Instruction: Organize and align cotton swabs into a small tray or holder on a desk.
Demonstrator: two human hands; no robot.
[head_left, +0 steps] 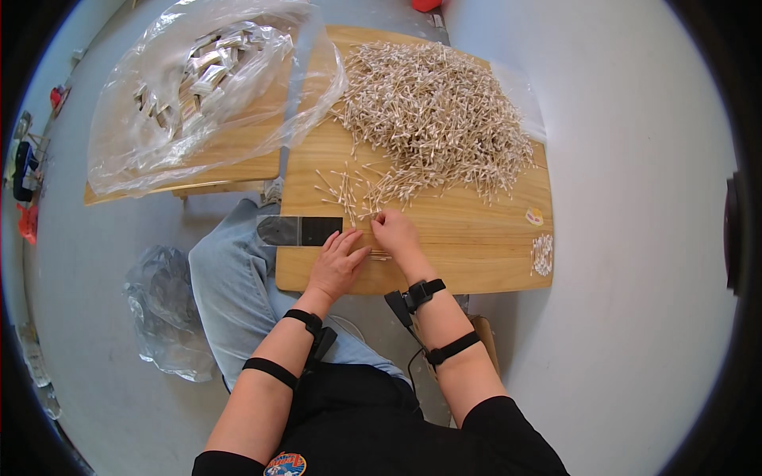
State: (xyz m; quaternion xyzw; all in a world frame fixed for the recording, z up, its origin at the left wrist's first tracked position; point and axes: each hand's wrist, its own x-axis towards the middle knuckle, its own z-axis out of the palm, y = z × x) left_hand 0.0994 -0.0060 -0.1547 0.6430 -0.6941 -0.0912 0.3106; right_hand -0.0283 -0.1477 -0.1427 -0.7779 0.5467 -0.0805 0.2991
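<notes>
On the table (468,246) before me, a swab heap (436,119) lies toward the far side, a small swab cluster (542,255) at the near right corner. A sleeve (309,231) overhangs the left edge, just beside my left hand (340,264). Farther left, a bag (119,135) with packets (210,75) inside rests on another table (230,170).

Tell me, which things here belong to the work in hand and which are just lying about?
Seemingly part of the work:
heaped cotton swabs
short row of swabs near the left hand
black-and-clear pouch
large clear bag with packets

Probably just lying about:
crumpled grey plastic bag on the floor
red object, far left
</notes>
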